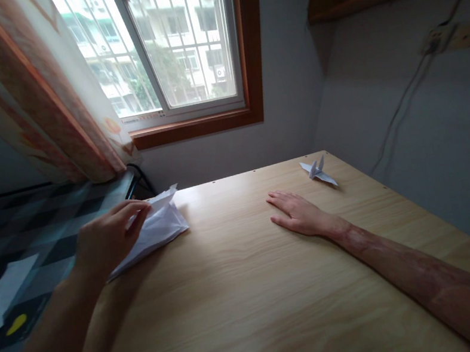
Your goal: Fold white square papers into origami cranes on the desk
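Observation:
A stack of white paper sheets [160, 228] lies at the far left corner of the wooden table [256, 293]. My left hand [107, 238] rests on it, fingers pinched on the top sheet's edge. My right hand [296, 213] lies flat on the table near the middle, palm down, fingers stretched out, holding nothing. A small folded white paper crane [318, 172] sits near the table's far right edge, a short way beyond my right hand.
A window [161, 43] with a brown frame and a patterned curtain [44, 100] is behind the table. A bed with a checked cover [12, 252] and loose white papers stands at the left. A wall socket with a cable [442, 39] is at the right.

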Demonstrator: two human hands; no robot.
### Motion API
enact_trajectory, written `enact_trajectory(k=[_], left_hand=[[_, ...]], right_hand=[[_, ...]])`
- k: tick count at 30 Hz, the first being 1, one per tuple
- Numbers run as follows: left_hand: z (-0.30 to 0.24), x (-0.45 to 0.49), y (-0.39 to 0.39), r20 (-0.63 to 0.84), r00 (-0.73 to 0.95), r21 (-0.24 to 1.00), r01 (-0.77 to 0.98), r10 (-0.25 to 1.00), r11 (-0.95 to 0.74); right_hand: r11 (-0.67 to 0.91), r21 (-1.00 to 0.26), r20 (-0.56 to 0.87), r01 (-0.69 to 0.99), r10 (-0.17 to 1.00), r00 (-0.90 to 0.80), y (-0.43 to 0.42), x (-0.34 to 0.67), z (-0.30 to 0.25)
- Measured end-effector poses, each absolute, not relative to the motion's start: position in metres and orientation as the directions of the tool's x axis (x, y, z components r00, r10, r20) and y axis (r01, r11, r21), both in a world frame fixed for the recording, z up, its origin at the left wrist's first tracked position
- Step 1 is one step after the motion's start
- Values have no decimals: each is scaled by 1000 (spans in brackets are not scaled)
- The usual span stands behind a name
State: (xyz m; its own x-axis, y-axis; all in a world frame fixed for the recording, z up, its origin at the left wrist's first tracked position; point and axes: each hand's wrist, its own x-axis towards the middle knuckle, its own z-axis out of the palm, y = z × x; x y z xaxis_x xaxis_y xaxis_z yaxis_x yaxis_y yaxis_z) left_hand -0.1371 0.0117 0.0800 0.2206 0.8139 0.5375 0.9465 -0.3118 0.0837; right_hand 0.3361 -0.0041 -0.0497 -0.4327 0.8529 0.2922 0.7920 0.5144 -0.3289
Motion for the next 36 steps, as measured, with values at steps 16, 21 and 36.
enact_trajectory(k=[16,21,36], left_hand=[[-11,19,-90,416,812,43,434,411,-900],[1,11,-79,467,749,133,466,470,-875],[3,-9,-56,381,712,115,597,590,-794]], right_hand=[[428,-533,424,730,881,-208,5,341,-60],[590,-451,542,670,777,-319,-9,334,-40],[658,-458,443,598,752,-488,-6,328,-38]])
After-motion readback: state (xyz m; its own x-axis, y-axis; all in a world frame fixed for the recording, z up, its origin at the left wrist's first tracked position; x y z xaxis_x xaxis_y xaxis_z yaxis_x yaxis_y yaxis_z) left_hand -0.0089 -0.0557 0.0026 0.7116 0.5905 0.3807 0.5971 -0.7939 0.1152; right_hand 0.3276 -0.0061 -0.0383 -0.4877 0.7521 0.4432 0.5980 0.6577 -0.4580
